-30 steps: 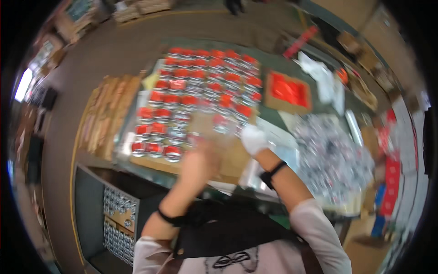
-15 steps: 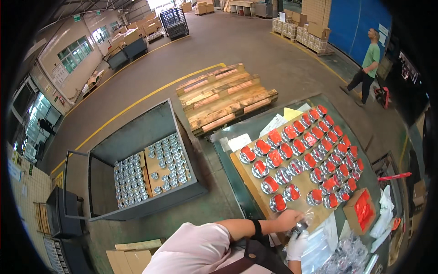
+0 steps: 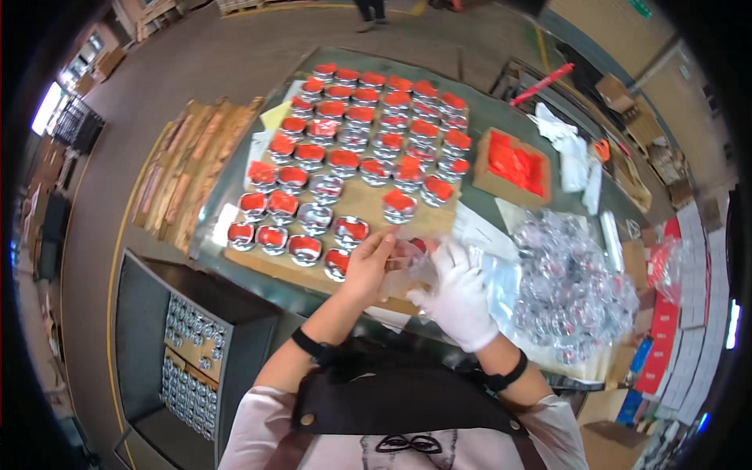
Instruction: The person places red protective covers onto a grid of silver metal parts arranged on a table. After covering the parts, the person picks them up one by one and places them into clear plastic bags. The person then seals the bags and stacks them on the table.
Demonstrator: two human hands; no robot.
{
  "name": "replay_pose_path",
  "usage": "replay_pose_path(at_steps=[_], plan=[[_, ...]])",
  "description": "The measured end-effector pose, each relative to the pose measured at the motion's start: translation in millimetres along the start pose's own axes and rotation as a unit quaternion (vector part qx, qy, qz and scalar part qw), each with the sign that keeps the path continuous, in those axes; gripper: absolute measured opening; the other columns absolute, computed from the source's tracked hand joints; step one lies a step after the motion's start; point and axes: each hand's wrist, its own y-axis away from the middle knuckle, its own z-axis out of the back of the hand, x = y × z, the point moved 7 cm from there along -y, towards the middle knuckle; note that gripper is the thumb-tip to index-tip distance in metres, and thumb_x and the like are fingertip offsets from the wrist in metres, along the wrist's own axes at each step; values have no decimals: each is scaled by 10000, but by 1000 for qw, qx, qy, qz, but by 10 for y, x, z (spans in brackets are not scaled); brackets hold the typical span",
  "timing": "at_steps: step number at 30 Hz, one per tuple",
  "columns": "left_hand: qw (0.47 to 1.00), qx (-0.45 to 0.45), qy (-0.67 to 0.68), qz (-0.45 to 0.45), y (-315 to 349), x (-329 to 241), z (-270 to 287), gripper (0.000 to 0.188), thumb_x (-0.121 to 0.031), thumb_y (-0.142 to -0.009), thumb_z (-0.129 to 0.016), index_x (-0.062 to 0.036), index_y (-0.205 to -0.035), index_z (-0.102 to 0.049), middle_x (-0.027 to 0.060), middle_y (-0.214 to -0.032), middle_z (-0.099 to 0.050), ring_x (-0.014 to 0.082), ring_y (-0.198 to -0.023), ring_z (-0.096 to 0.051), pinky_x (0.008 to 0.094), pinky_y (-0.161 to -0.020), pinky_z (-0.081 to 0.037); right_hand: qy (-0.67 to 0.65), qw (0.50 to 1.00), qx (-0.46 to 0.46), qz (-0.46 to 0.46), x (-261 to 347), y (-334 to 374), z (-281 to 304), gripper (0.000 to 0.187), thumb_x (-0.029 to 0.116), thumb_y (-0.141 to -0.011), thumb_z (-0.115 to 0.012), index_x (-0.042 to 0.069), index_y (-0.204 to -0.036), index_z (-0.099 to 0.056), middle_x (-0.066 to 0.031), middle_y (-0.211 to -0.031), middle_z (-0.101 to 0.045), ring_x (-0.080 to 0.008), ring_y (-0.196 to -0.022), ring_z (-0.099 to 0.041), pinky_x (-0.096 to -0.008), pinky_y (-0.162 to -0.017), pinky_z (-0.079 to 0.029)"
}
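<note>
My bare left hand (image 3: 368, 266) pinches the edge of a clear plastic bag (image 3: 398, 283) above the near edge of the cardboard sheet. Inside or behind the film shows a small dark and red piece, too blurred to name. My right hand (image 3: 462, 301), in a white glove, is at the bag's right side; its fingers are smeared by motion, so their grip cannot be made out. Beyond my hands, rows of shiny round metal parts (image 3: 315, 217), most topped with red film, stand on the cardboard sheet (image 3: 356, 205). One such part (image 3: 399, 205) stands just past my fingertips.
A carton of red film (image 3: 513, 164) stands right of the rows. Nearer lies a heap of clear-bagged parts (image 3: 572, 274) beside flat plastic bags (image 3: 501, 286). A grey metal bin (image 3: 247, 329) with more parts is at lower left, a wooden pallet (image 3: 192, 160) beyond it. Someone's legs (image 3: 370, 9) show far off.
My view has swung right, so table and bin appear further left. Both hands still meet at a clear bag; the dark piece between them now shows less clearly.
</note>
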Motion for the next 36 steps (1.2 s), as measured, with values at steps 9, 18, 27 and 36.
replay_pose_path(at_steps=[9, 18, 27, 36], plan=[[720, 90, -685, -73, -68, 511, -221, 258, -234, -863, -575, -96, -1066, -652, 202, -1063, -528, 376, -815, -646, 465, -683, -537, -588, 780, -52, -207, -681, 206, -1080, 358, 19, -817, -621, 23, -1172, -575, -120, -1053, -648, -186, -891, -649, -325, -755, -534], [736, 31, -669, -101, 124, 354, -287, 425, -292, -861, -619, -72, -1218, -552, 233, -1125, -506, 402, -910, -619, 476, -726, -527, -65, 990, 110, 52, -665, -267, -1149, 173, 176, -825, -550, 57, -830, -676, -155, -846, -685, -328, -777, -690, -442, -675, -554], [806, 34, -445, -387, 306, -294, -1204, 182, -119, -861, -647, -9, -1000, -608, 203, -1023, -564, 328, -857, -591, 426, -765, -495, 145, 966, -102, -186, -1670, 495, 531, 226, 237, -891, -530, 26, -953, -581, -149, -763, -623, -303, -673, -655, -389, -586, -544], [735, 210, -634, -116, -77, 1653, -2245, 292, -330, -804, -722, -51, -863, -662, 114, -947, -623, 317, -804, -645, 407, -699, -526, 169, 882, -173, -405, -3035, 1051, 905, 254, 246, -923, -517, 2, -918, -587, -193, -850, -660, -366, -722, -673, -443, -638, -553]])
